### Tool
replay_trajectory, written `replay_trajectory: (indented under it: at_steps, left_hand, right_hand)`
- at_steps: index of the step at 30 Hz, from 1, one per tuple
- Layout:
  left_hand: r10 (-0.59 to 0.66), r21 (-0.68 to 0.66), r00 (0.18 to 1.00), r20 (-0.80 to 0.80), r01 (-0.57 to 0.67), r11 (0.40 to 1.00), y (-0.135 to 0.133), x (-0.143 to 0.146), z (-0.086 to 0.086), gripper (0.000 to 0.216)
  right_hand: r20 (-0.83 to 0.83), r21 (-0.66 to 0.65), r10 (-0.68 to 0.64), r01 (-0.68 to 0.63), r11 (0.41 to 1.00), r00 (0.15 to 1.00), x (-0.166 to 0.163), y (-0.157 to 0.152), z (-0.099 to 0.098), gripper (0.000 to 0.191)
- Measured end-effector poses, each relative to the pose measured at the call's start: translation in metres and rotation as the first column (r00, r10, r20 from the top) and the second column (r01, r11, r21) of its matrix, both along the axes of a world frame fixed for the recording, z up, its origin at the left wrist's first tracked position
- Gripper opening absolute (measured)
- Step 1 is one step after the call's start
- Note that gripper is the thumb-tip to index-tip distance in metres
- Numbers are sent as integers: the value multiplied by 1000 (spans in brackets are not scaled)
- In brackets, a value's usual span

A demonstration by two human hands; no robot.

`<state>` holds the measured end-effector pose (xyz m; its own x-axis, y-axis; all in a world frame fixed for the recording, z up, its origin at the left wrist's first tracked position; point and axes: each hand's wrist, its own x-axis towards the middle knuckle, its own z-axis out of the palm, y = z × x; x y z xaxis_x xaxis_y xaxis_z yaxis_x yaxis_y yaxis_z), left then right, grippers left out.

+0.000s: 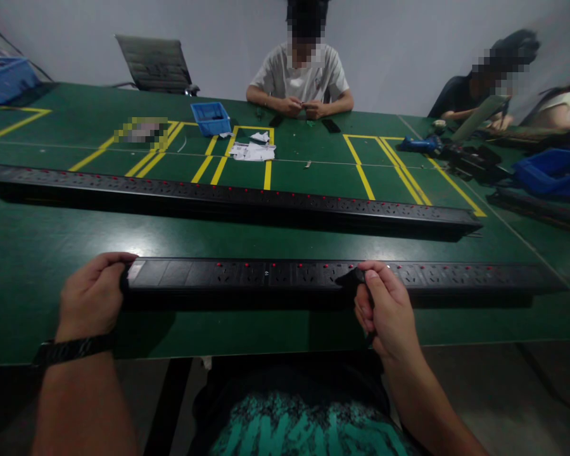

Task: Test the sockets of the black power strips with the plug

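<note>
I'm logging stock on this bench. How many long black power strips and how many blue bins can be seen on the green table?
Power strips: 2, the near one gripped by the left hand and right hand, and the far one.
Blue bins: 3.
Total: 5

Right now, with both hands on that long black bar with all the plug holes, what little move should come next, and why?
Probably slide the near power strip a little to the left. The left hand grips its very end, and the right hand pinches it around the middle with a small dark tool. Its far right end pokes out near the table edge, and the second power strip lies apart behind it.
</note>
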<state>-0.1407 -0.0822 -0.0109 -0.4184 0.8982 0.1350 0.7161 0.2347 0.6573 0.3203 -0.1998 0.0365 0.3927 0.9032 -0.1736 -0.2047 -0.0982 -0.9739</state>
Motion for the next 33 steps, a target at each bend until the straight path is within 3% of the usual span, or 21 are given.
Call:
replay_trajectory:
  at_steps: [5, 13, 18, 24, 33]
  left_hand:
    - [-19, 26, 1000, -4, 19, 999, -2, 5, 8, 26]
    - [-82, 29, 995, -59, 83, 996, -1, -4, -2, 33]
    - [-119, 35, 991, -65, 122, 992, -2, -1, -1, 36]
    - [-137, -30, 984, -110, 134, 990, -4, 4, 4, 39]
    - [-108, 8, 992, -71, 109, 994, -3, 3, 1, 36]
  right_hand:
    - [14, 11, -10, 10, 1000, 1000, -2, 0, 0, 17]
    - [40, 26, -27, 26, 999, 999, -3, 0, -2, 20]
    - [-56, 66, -40, 43, 997, 998, -7, -1, -2, 16]
    - [-52, 133, -30, 36, 990, 998, -14, -6, 8, 13]
    - [-58, 187, -28, 38, 982, 998, -22, -12, 35, 9]
